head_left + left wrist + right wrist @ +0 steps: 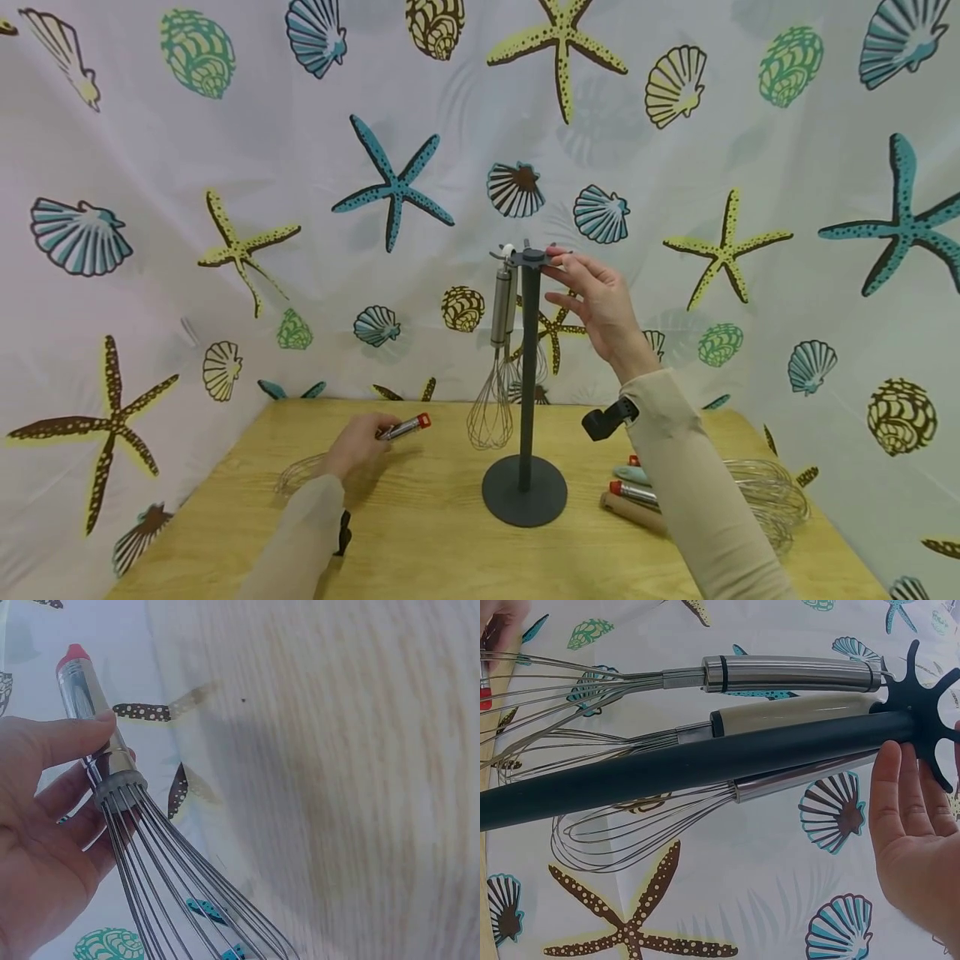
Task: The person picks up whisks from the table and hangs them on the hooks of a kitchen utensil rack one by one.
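My left hand grips a wire whisk by its shiny metal handle with a red end cap, low over the left side of the table. Its wire loops point left, away from the stand. In the middle stands a dark utensil stand with a round base and a ring of hooks on top. My right hand holds the hooked top from the right, fingertips at the hooks; the thumb is hidden in the right wrist view. From the hooks hang a steel-handled whisk, a cream-handled whisk and a slimmer metal-handled whisk.
Several more whisks lie on the wooden table at the right, partly behind the right forearm. Among them show a pale green handle and a brownish handle. A cloth printed with shells and starfish surrounds the table.
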Action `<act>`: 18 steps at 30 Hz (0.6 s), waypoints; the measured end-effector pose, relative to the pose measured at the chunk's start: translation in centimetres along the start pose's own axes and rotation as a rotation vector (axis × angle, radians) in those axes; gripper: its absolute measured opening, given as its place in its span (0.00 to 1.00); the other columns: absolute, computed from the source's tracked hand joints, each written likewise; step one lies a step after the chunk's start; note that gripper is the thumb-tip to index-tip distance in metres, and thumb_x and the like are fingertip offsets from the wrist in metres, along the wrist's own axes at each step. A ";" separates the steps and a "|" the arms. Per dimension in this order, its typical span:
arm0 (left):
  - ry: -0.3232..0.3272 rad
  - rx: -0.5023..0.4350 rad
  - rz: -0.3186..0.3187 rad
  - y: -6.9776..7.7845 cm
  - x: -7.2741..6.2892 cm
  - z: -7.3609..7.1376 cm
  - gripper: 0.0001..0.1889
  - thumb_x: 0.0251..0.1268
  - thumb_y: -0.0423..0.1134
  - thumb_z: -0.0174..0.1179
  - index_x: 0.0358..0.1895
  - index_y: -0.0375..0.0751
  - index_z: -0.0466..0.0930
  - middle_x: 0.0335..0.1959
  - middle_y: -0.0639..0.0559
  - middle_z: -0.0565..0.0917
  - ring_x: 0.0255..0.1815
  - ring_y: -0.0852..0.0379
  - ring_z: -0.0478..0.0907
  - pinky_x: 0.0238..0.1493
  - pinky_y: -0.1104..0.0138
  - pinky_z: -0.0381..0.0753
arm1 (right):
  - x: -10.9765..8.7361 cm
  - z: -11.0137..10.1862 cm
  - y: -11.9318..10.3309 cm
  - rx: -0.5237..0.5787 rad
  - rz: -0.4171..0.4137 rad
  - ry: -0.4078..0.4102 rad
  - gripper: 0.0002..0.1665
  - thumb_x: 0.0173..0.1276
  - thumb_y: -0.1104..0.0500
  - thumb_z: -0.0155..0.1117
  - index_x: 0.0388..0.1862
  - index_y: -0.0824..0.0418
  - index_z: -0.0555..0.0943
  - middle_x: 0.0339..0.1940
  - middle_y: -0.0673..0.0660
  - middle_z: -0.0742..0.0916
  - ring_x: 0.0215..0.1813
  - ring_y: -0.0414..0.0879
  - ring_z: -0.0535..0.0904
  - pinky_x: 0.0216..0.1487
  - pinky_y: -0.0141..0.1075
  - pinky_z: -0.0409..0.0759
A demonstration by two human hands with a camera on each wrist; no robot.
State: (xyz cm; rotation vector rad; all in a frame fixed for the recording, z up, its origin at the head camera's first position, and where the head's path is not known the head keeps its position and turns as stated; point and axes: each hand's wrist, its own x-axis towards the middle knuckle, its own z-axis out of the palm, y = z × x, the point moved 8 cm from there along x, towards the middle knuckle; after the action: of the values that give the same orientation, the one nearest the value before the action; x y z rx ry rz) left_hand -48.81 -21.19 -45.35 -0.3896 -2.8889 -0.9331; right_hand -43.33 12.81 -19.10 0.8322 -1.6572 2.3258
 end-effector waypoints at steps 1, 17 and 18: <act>0.009 -0.001 0.005 0.1 0.0 -0.2 0.20 0.60 0.24 0.61 0.58 0.34 0.80 0.52 0.38 0.84 0.53 0.43 0.80 0.52 0.49 0.79 | 0.0 0.0 0.0 0.002 -0.001 -0.002 0.11 0.75 0.57 0.57 0.37 0.53 0.86 0.57 0.50 0.83 0.56 0.43 0.83 0.47 0.37 0.84; 0.200 -0.100 0.066 1.7 -0.9 -2.4 0.23 0.66 0.31 0.61 0.64 0.37 0.76 0.55 0.38 0.82 0.48 0.47 0.79 0.46 0.55 0.79 | -0.1 0.1 0.1 -0.028 0.004 -0.008 0.10 0.75 0.55 0.58 0.38 0.53 0.85 0.58 0.49 0.82 0.57 0.42 0.82 0.49 0.38 0.84; 0.211 -0.118 0.062 1.8 -0.9 -2.5 0.23 0.66 0.31 0.62 0.64 0.37 0.76 0.54 0.38 0.83 0.48 0.46 0.80 0.45 0.56 0.79 | -0.1 0.1 0.2 -0.025 0.007 -0.008 0.10 0.75 0.55 0.58 0.38 0.53 0.85 0.59 0.49 0.82 0.57 0.42 0.82 0.49 0.38 0.84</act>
State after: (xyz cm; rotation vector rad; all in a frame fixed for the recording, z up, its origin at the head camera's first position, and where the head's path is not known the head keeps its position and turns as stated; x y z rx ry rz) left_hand -47.44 -21.49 -42.42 -0.3623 -2.6261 -1.0679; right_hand -43.30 12.64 -19.22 0.8337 -1.6914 2.3048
